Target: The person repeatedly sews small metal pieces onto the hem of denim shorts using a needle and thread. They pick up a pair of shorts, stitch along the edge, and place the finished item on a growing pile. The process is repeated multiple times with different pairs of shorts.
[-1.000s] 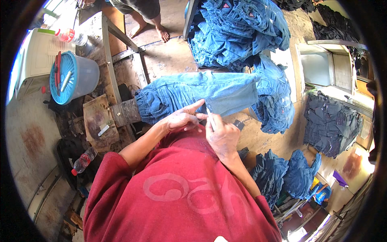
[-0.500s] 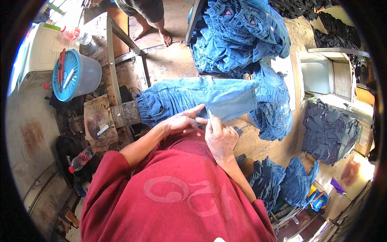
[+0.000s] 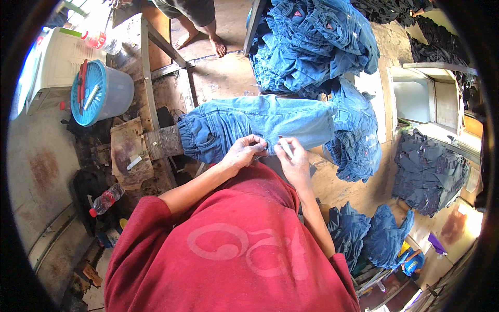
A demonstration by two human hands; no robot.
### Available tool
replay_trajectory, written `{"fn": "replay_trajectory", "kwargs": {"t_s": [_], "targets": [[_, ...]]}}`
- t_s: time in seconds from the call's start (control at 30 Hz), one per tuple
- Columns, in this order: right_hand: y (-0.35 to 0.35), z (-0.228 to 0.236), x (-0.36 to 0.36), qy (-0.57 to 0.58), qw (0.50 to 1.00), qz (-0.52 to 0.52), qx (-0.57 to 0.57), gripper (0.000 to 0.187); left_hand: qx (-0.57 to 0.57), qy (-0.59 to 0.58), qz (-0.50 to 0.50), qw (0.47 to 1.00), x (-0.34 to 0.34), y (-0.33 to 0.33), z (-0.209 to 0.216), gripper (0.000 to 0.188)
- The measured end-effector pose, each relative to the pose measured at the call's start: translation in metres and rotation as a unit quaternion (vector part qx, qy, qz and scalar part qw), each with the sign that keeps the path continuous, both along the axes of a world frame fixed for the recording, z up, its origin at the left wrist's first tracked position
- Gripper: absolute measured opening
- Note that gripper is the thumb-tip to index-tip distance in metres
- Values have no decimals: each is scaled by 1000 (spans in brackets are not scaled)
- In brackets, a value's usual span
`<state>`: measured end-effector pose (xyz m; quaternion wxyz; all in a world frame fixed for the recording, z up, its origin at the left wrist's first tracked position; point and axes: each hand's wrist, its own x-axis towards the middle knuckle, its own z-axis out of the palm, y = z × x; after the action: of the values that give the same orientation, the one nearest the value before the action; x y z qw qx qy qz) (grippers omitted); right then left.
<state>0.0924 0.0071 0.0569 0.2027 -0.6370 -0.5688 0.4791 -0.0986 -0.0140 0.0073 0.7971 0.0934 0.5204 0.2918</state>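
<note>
A pair of light blue jeans (image 3: pixel 291 112) with a gathered elastic waist is stretched sideways over a support in front of me. The support's wrapped end (image 3: pixel 165 141) shows at the waist. At the jeans' near edge, my left hand (image 3: pixel 245 152) is closed in a pinch, with a small dark bit at the fingertips that I cannot make out. Just to its right, my right hand (image 3: pixel 296 165) grips a slim white stick-like tool (image 3: pixel 286 148) that has a dark tip. The two hands are close together but apart.
Blue denim piles (image 3: pixel 317 47) stand beyond and to the right, with dark garments (image 3: pixel 429 171) farther right. On the left are a bucket with a blue lid (image 3: pixel 93 99), a plastic bottle (image 3: pixel 107 200) and a stained board (image 3: pixel 130 156). Another person's bare feet (image 3: pixel 218 47) show at the top.
My left hand's pointing fingers have drawn into a pinch. My right hand has moved slightly right, away from the left, and the white tool has tilted.
</note>
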Motion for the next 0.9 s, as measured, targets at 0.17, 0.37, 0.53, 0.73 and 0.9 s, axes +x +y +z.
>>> {"fn": "replay_trajectory", "kwargs": {"t_s": [0.17,0.37,0.53,0.73,0.9], "targets": [[1,-16,-12,9,1000,27,7,22,49,-19,10,999,1,1,1,9],[0,-31,-5,65,996,7,-67,22,57,-56,1,997,-2,-2,-6,15],[0,-36,3,220,928,-140,-267,17,33,-81,0,996,-7,-6,-7,21],[6,-34,5,187,942,-93,-263,16,-23,-130,24,991,-14,-4,0,19],[11,-25,0,183,951,-115,-223,15,-84,-172,34,981,-20,2,8,24]]}}
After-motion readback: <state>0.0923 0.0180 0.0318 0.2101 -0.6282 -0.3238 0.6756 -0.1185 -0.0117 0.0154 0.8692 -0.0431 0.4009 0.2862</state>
